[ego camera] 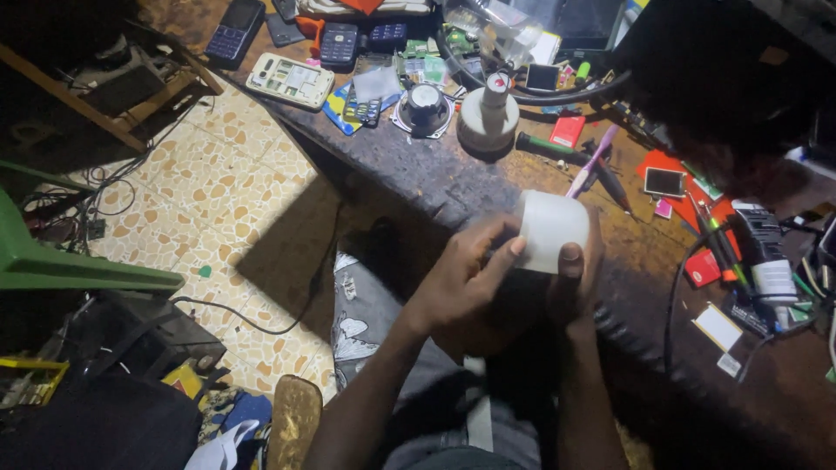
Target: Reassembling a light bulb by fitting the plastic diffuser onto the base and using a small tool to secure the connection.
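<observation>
My left hand (466, 274) and my right hand (576, 292) together hold a white cylindrical plastic part (552, 230), like a lamp cover, just above the near edge of the dark workbench (453, 178). The left fingers wrap its left side, with the thumb on its front. The right thumb presses its lower front and the other right fingers are hidden behind it. A white bulb-shaped lamp base (488, 117) stands upright on the bench beyond my hands, apart from them.
Several old mobile phones (290, 80) and a small round speaker (423, 108) lie at the bench's back left. Screwdrivers (557, 150), pens and red cards (702, 266) crowd the right side. Patterned tiled floor (218, 191), cables and a green chair (52, 261) are to the left.
</observation>
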